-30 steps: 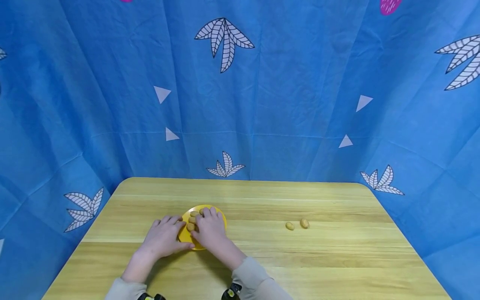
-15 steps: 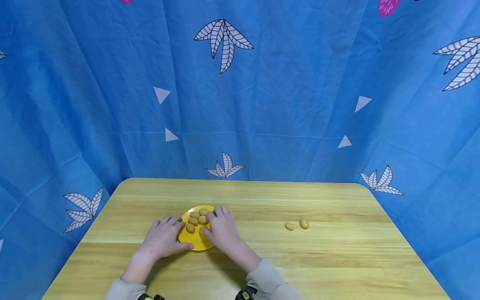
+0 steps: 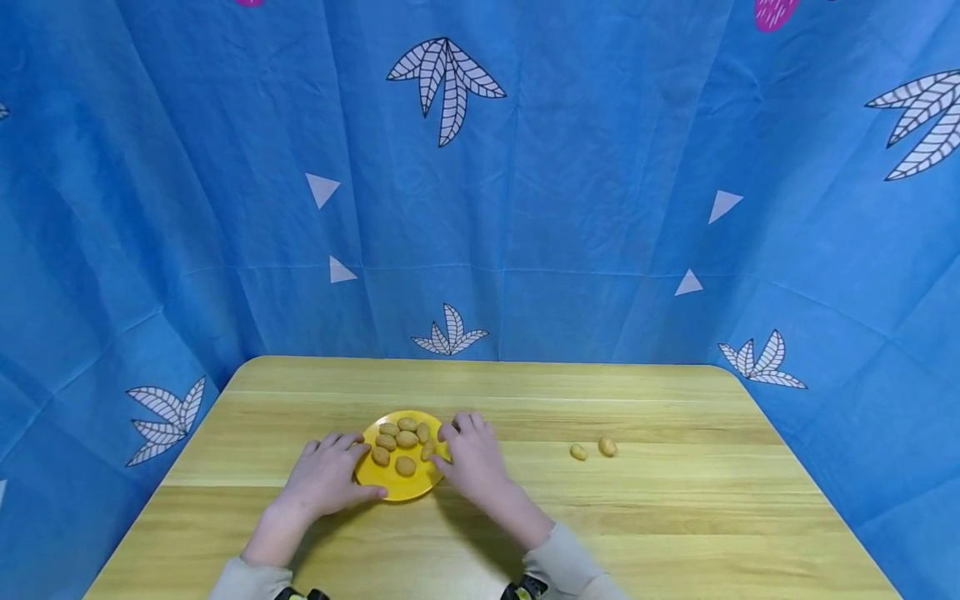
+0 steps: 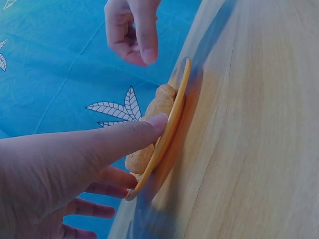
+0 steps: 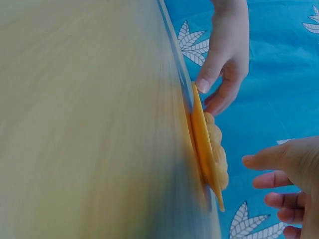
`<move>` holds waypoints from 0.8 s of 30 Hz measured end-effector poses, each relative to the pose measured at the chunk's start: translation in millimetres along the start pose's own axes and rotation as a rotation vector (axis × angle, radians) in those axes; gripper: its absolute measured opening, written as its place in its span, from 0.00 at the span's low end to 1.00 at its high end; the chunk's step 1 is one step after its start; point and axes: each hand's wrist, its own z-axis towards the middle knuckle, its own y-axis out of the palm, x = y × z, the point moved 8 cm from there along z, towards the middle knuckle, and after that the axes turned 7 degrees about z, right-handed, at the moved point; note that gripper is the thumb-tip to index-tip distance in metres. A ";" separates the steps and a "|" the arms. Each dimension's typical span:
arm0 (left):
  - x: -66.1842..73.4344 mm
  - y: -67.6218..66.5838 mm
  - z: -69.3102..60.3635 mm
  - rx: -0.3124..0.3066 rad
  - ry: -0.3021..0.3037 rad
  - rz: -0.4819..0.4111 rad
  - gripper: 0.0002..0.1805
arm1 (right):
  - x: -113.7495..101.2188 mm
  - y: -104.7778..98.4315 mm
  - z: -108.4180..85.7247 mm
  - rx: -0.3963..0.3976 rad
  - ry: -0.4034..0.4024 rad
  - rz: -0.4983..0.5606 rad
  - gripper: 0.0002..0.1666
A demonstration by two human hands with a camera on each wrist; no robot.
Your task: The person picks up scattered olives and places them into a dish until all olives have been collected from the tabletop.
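Observation:
A round yellow plate lies on the left half of the table, bearing several small tan oval pieces with a lumpy, nut-like surface; their exact kind is unclear. My left hand holds the plate's left rim. In the left wrist view its thumb touches the rim, and the index finger meets the far edge. My right hand hovers by the plate's right rim with nothing in it. From the right wrist view, its fingers are loosely bent and apart from the plate.
Two more tan pieces lie on the wooden table to the right, a smaller one and a larger one. A blue patterned curtain hangs behind the table and along its sides.
My right hand has moved rightward from over the plate to beside its right rim, leaving the tan pieces spread and uncovered. My left hand has stayed at the plate.

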 end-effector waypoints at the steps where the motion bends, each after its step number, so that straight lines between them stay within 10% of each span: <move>1: 0.0 0.1 0.2 0.001 0.000 0.000 0.46 | 2.0 -1.8 -1.3 0.002 0.000 0.000 0.17; 24: -0.7 2.2 1.1 -0.010 -0.010 -0.009 0.46 | 84.7 -54.0 -38.9 0.122 0.137 0.040 0.16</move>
